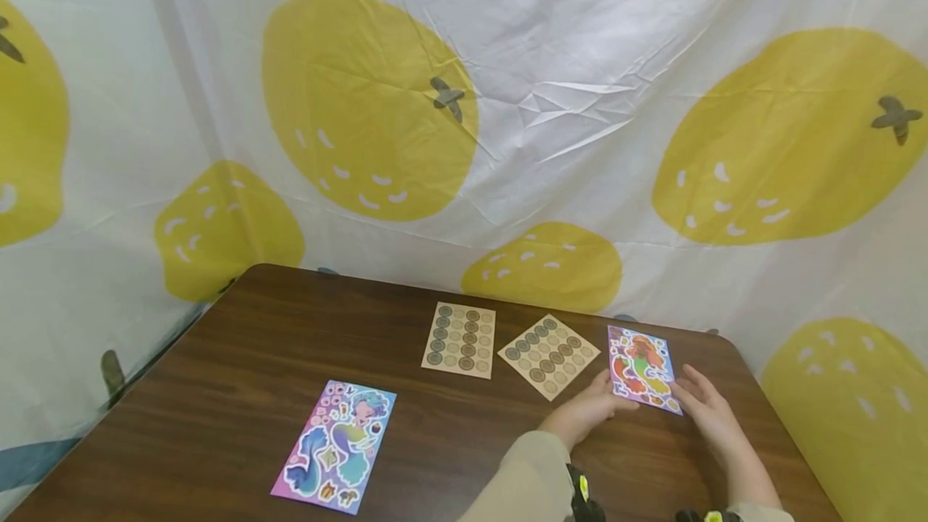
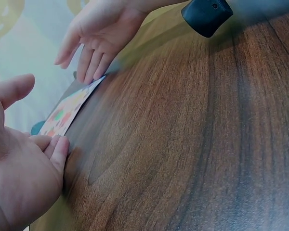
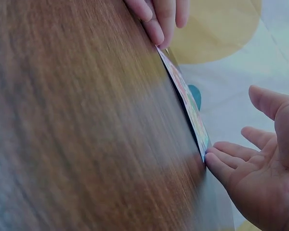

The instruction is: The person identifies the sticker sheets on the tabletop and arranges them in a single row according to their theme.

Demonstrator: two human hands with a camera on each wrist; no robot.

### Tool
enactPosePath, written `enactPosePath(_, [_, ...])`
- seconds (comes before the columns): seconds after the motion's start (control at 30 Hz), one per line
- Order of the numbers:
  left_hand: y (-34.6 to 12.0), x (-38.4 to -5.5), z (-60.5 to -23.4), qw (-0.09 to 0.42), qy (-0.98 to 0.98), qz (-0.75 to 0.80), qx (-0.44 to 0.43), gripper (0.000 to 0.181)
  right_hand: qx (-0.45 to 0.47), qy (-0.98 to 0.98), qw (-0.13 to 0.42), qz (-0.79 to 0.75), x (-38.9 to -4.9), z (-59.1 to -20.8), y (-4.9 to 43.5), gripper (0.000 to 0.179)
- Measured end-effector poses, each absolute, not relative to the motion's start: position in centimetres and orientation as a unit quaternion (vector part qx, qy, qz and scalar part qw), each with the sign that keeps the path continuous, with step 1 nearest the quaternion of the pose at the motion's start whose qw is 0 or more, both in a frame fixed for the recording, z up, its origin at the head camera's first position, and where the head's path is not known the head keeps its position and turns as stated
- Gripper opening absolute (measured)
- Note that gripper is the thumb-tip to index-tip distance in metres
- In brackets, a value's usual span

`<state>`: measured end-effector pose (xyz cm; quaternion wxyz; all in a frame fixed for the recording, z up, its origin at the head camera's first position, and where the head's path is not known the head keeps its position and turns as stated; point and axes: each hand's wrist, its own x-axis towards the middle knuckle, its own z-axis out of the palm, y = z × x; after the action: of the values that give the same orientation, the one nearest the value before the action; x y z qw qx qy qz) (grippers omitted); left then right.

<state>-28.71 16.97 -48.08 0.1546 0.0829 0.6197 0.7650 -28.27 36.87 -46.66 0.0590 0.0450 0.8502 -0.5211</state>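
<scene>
A mermaid sticker sheet with an orange-haired figure lies at the right side of the brown table. At its left edge is my left hand, fingertips touching the sheet's near corner. My right hand is at the opposite side, its fingertips against the right edge. In the right wrist view, the fingers of the right hand are extended and the thumb stands apart. The left wrist view shows the left hand with its thumb raised away from the sheet.
A blue-haired mermaid sticker sheet lies at the table's front left. Two beige sheets of round stickers, one straight and one turned, lie near the back edge. A lemon-print curtain hangs behind the table.
</scene>
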Motion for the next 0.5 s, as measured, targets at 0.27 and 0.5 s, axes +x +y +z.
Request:
enactPosePath(0.27, [16.93, -28.64, -47.95, 0.156, 0.644, 0.744, 0.086, 0.060, 0.044, 0.845, 0.060, -0.529, -28.08, -46.47, 36.59, 0.078])
enactPosePath(0.5, [17.12, -28.36, -48.15, 0.155, 0.638, 0.752, 0.061, 0.068, 0.037, 0.818, 0.050, -0.572, -27.89, -46.95, 36.50, 0.076])
